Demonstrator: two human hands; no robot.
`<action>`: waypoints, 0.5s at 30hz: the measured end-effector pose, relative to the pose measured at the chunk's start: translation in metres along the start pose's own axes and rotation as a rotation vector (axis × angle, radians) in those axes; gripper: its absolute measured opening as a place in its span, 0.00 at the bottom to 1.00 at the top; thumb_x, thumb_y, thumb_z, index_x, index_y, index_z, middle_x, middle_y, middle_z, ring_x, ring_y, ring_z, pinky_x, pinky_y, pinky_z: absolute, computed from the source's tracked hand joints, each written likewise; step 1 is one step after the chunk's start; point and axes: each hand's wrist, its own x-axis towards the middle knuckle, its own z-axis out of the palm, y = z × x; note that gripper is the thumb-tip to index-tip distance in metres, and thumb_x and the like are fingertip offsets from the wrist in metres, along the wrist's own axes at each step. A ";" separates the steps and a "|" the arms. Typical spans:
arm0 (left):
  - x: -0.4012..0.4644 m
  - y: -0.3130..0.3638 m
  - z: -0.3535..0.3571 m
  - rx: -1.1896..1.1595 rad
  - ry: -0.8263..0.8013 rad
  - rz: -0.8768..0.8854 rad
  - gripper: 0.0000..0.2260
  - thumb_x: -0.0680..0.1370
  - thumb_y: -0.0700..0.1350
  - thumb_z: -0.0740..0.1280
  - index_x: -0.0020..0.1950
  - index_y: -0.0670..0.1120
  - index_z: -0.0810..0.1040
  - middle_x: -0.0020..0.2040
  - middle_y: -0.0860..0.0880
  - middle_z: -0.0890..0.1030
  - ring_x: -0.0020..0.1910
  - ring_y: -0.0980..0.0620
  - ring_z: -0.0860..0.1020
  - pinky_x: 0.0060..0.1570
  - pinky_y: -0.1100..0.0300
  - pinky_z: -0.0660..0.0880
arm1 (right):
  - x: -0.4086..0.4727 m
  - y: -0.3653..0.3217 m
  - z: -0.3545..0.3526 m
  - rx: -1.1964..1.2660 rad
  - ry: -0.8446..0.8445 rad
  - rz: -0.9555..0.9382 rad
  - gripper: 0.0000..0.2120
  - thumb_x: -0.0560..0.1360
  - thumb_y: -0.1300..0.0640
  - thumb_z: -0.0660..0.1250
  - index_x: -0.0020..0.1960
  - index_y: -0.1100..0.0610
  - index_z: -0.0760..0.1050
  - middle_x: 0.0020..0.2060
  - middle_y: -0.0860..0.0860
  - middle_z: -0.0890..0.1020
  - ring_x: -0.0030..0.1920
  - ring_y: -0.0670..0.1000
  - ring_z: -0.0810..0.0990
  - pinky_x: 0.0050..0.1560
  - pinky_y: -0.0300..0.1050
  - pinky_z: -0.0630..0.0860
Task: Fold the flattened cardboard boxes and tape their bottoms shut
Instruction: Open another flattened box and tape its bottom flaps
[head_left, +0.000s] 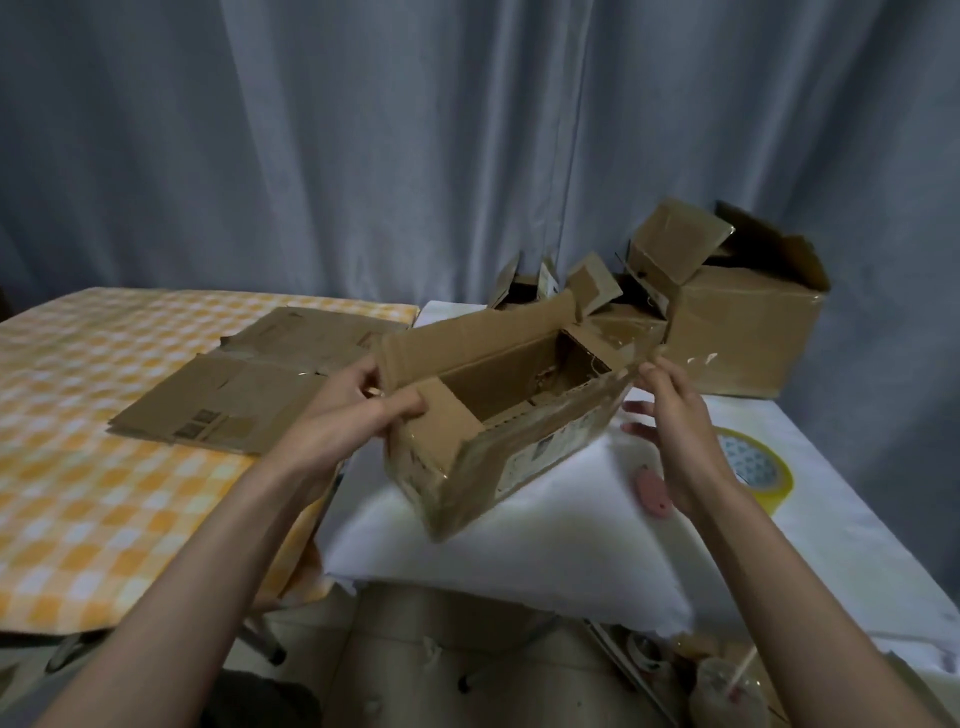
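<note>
The left grip (363, 410) pinches the near-left corner flap of an opened cardboard box (498, 415), thumb on top of the flap. The right grip (675, 415) is spread, fingertips touching the box's far-right edge. The box sits tilted, open side up, on the white-covered counter (545, 545). Flattened boxes (244, 395) lie to the left on a checked cloth (78, 467). Assembled boxes (743, 322) stand behind, and a tape roll (769, 473) lies just right of the right wrist.
</note>
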 end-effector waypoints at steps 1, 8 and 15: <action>-0.003 0.001 0.002 0.012 -0.015 0.006 0.22 0.66 0.51 0.73 0.60 0.53 0.78 0.53 0.49 0.82 0.48 0.54 0.79 0.40 0.62 0.73 | 0.002 -0.001 0.003 0.039 -0.011 0.010 0.15 0.83 0.49 0.59 0.69 0.51 0.69 0.54 0.45 0.79 0.49 0.47 0.80 0.46 0.44 0.78; -0.010 -0.007 0.023 0.239 -0.179 0.295 0.26 0.78 0.47 0.71 0.74 0.57 0.67 0.67 0.61 0.72 0.63 0.68 0.71 0.54 0.71 0.72 | 0.005 -0.002 0.032 -0.056 -0.145 0.014 0.27 0.81 0.41 0.62 0.76 0.49 0.64 0.67 0.46 0.73 0.66 0.47 0.74 0.64 0.47 0.73; -0.009 -0.011 0.026 0.519 -0.318 0.451 0.34 0.74 0.63 0.62 0.79 0.60 0.58 0.77 0.64 0.59 0.76 0.62 0.59 0.72 0.59 0.65 | 0.008 -0.001 0.063 -0.250 -0.145 -0.037 0.28 0.79 0.47 0.66 0.76 0.50 0.63 0.66 0.47 0.73 0.63 0.50 0.77 0.63 0.51 0.76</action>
